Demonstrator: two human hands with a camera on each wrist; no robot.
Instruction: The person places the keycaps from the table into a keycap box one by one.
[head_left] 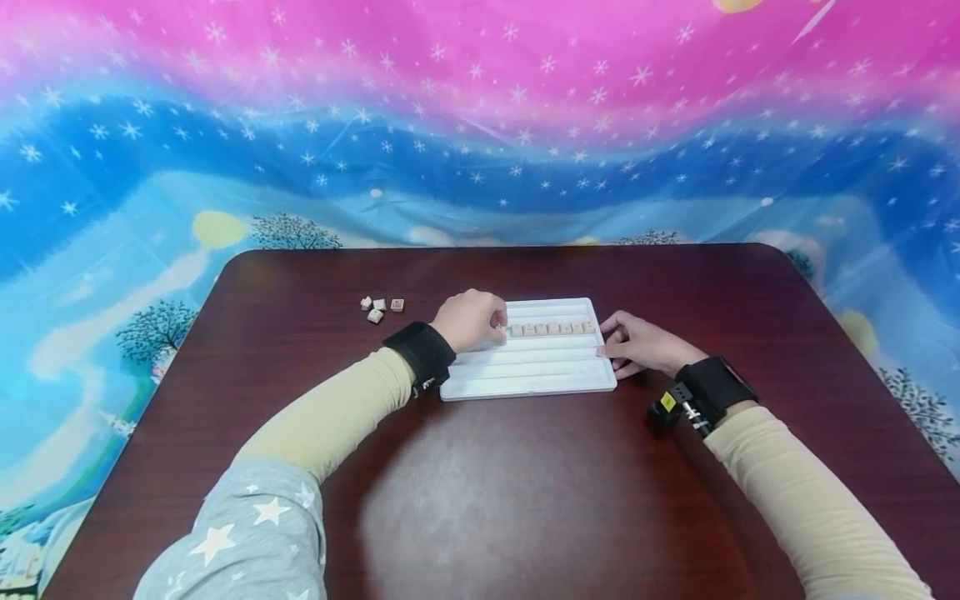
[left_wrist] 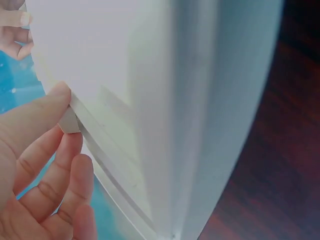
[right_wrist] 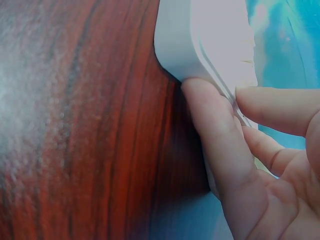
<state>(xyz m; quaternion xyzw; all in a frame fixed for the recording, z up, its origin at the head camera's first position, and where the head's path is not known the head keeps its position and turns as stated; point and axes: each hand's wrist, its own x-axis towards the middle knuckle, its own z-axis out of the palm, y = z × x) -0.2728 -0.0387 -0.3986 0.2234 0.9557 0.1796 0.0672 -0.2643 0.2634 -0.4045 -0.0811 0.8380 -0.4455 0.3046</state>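
A white tray [head_left: 528, 388] with several stepped rows lies on the dark table. Along one of its upper rows stands a line of beige keycaps [head_left: 552, 329] with small markings. At the left end of that line my left hand [head_left: 471, 321] pinches one keycap [left_wrist: 70, 121] between thumb and fingers, right at the row's ridge. My right hand [head_left: 647, 344] grips the tray's right rim, with the thumb over the edge and fingers along the outer wall, as the right wrist view shows. My left hand covers the tray's upper left corner in the head view.
Several loose keycaps [head_left: 377, 307] lie on the table [head_left: 480, 500] left of the tray, beyond my left wrist. A patterned blue and pink cloth [head_left: 480, 125] hangs behind the table's far edge. Each wrist wears a black band [head_left: 422, 354].
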